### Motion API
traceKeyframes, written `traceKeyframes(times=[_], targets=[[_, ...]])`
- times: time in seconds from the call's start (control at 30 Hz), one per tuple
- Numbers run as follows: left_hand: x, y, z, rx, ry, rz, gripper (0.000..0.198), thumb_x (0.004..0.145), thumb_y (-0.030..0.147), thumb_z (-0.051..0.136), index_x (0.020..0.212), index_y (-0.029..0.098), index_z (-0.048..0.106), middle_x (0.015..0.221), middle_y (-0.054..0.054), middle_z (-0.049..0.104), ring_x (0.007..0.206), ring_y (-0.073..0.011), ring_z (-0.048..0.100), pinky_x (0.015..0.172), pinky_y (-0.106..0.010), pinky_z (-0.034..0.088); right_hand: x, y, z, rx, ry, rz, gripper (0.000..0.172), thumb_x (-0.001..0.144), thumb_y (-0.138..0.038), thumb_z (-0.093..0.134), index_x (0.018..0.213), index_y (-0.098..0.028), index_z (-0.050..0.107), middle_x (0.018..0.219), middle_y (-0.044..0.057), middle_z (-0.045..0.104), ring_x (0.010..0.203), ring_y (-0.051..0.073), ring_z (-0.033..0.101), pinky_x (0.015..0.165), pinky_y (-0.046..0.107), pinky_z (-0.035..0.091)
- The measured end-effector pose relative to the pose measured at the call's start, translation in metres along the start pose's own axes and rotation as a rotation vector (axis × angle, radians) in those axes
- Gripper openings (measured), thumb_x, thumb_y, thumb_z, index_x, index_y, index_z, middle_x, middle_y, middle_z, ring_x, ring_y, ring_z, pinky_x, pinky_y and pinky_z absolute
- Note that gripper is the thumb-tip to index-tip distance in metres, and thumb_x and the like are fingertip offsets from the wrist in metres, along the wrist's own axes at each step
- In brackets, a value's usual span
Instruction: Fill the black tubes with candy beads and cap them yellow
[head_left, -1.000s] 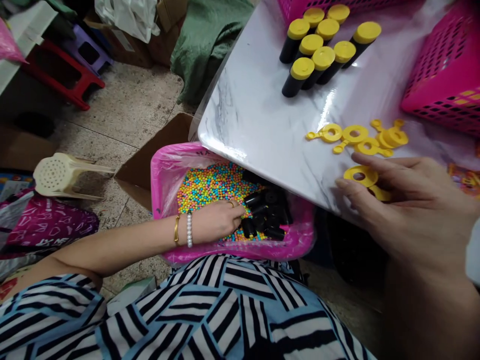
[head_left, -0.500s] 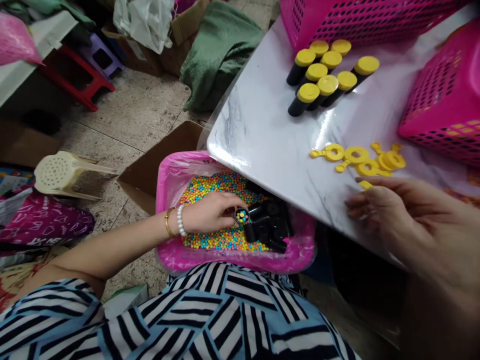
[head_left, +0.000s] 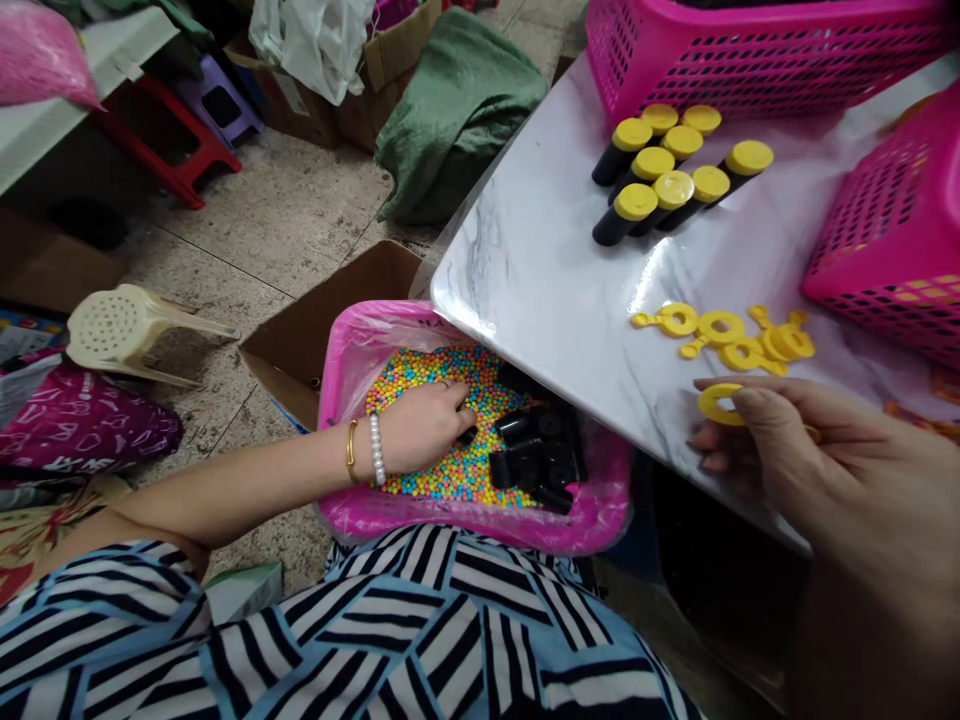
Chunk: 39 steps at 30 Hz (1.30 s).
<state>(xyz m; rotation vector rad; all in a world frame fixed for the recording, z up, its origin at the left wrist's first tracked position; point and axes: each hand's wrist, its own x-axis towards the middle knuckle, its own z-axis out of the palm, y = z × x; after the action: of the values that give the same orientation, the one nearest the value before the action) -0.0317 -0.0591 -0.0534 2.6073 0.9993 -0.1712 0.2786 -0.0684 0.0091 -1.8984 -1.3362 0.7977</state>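
My left hand [head_left: 420,428], with a pearl bracelet and a gold bangle at its wrist, is closed around a small black tube [head_left: 467,437]; my fingers hide most of it. It is down among multicoloured candy-like beads [head_left: 420,375] in a pink basin [head_left: 341,350] lined with clear plastic. Several black tubes [head_left: 536,450] lie on the beads to the right. By the table edge, my right hand [head_left: 825,450] pinches a yellow ring-shaped cap [head_left: 712,404] between thumb and fingers. Similar yellow ring pieces [head_left: 742,352] lie on the table just beyond it.
Several black tubes with yellow caps [head_left: 636,202] stand grouped on the white marbled table [head_left: 510,250]. Pink perforated baskets [head_left: 720,60] are behind and to the right. A cardboard box [head_left: 337,310] and a cream stool [head_left: 112,330] are on the floor to the left.
My left hand has lowered the tube into the beads, tipping its bead-filled mouth out of sight. My right hand has turned, so the yellow ring in it now shows more fully.
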Motion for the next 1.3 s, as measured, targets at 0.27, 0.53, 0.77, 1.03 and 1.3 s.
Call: traceKeyframes(times=[0.27,0.53,0.77,1.03,1.3], targets=[[0.001,-0.001,0.003,-0.016,-0.029,-0.003,0.017,0.090,0.019,0.055,0.098,0.013,0.068,0.093,-0.011,0.060,0.079,-0.0216,0.060,0.071,-0.034,0.050,0.000,0.002,-0.002,0.066,0.013,0.047,0.044,0.073,-0.057,0.074,0.098,-0.021,0.070,0.066,0.003,0.066,0.044,0.011,0.059,0.038,0.016,0.049],[0.004,-0.006,-0.011,-0.593,0.167,0.060,0.033,0.080,0.010,0.062,0.113,0.015,0.064,0.101,-0.006,0.070,0.090,-0.0162,0.066,0.084,-0.029,0.052,0.001,0.000,-0.001,0.226,-0.045,0.088,0.037,0.072,-0.049,0.077,0.093,-0.020,0.065,0.069,0.004,0.068,0.047,0.013,0.058,0.034,0.016,0.042],[0.013,0.009,-0.064,-0.828,0.337,0.187,0.027,0.085,0.013,0.063,0.112,0.013,0.066,0.104,-0.006,0.074,0.089,-0.0128,0.069,0.082,-0.022,0.053,0.005,-0.002,-0.002,0.137,-0.088,0.009,0.030,0.073,-0.048,0.075,0.084,-0.021,0.072,0.070,0.003,0.066,0.053,0.012,0.058,0.051,0.022,0.051],[0.039,0.005,-0.081,-0.545,0.465,0.236,0.019,0.085,0.020,0.067,0.104,0.015,0.066,0.101,-0.007,0.072,0.096,-0.0171,0.064,0.091,-0.031,0.051,0.003,-0.021,0.007,0.453,-0.163,0.138,0.032,0.062,-0.031,0.085,0.090,-0.025,0.071,0.068,-0.001,0.064,0.047,0.011,0.054,0.042,0.022,0.044],[0.051,0.001,-0.070,-0.362,0.542,0.227,0.020,0.084,0.014,0.059,0.103,0.012,0.063,0.094,-0.008,0.068,0.088,-0.0182,0.061,0.089,-0.033,0.049,0.008,-0.027,0.018,0.471,-0.202,0.087,0.025,0.069,-0.030,0.081,0.091,-0.023,0.070,0.068,-0.001,0.065,0.049,0.009,0.055,0.047,0.020,0.047]])
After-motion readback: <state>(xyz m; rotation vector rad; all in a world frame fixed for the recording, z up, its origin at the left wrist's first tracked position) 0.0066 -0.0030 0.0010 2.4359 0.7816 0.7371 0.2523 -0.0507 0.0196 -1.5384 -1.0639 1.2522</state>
